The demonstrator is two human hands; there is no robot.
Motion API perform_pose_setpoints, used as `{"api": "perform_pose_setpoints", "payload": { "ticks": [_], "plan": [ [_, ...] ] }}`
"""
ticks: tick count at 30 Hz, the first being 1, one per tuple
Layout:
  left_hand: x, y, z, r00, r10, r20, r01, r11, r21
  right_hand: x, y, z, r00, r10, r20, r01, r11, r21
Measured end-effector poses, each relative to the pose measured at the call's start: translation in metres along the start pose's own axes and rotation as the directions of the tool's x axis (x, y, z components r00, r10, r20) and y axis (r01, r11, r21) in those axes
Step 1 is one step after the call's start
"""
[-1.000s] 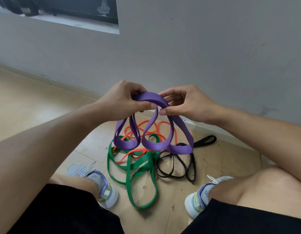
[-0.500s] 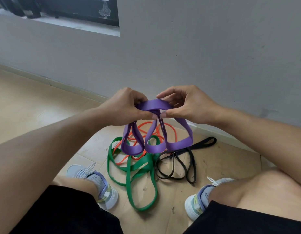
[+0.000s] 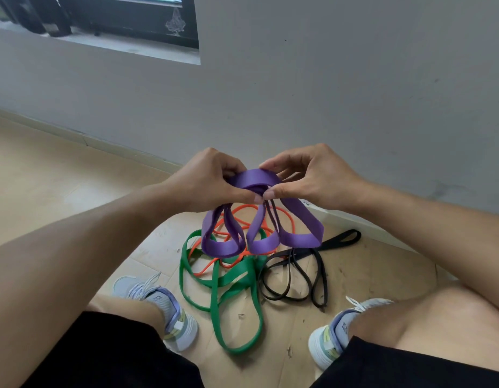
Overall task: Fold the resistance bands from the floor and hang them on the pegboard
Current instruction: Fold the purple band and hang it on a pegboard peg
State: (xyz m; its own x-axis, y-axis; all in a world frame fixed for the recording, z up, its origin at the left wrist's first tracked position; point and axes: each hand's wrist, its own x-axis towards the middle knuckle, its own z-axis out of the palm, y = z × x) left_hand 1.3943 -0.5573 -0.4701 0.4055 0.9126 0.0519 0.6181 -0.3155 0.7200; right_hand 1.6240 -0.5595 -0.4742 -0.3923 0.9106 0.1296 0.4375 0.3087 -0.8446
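A wide purple resistance band [image 3: 295,233] is gathered into three hanging loops in front of me. My left hand [image 3: 209,180] grips the gathered top from the left, thumb pressed on it. My right hand [image 3: 312,177] pinches the same top from the right between thumb and fingers. On the floor below lie a green band [image 3: 214,301], a thin orange band [image 3: 203,270] and a black band [image 3: 315,287], tangled together. No pegboard is in view.
I am crouched with a pale sneaker [image 3: 164,306] at the left and the other sneaker [image 3: 335,329] at the right of the pile. A grey wall [image 3: 326,79] stands just behind the bands, with a dark window [image 3: 130,18] at the upper left.
Both hands drew closer together and bunched the purple band tighter at its top. The hanging loops became shorter and narrower.
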Motion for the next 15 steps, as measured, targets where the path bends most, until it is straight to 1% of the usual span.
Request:
{"api": "perform_pose_setpoints", "payload": {
  "ticks": [5,10,12,15],
  "plan": [
    [-0.0015,0.0015,-0.0016,1.000,-0.007,-0.012,0.007,0.999,-0.051,-0.0002,0.0019,-0.0006,0.999,0.024,0.034,-0.026,0.998,0.061],
    [-0.0007,0.0035,0.0045,0.998,0.020,-0.062,-0.028,0.990,-0.136,0.0002,0.0075,0.0054,0.998,0.022,0.061,-0.025,0.999,0.048],
    [-0.0010,0.0043,0.0050,0.996,0.031,-0.083,-0.044,0.987,-0.156,0.0007,0.0077,0.0073,0.999,0.021,0.045,-0.024,0.998,0.064],
    [-0.0015,0.0055,0.0039,0.995,0.014,-0.095,-0.032,0.979,-0.199,0.0005,0.0020,0.0015,0.999,0.031,-0.032,-0.028,0.996,0.089]
  ]
}}
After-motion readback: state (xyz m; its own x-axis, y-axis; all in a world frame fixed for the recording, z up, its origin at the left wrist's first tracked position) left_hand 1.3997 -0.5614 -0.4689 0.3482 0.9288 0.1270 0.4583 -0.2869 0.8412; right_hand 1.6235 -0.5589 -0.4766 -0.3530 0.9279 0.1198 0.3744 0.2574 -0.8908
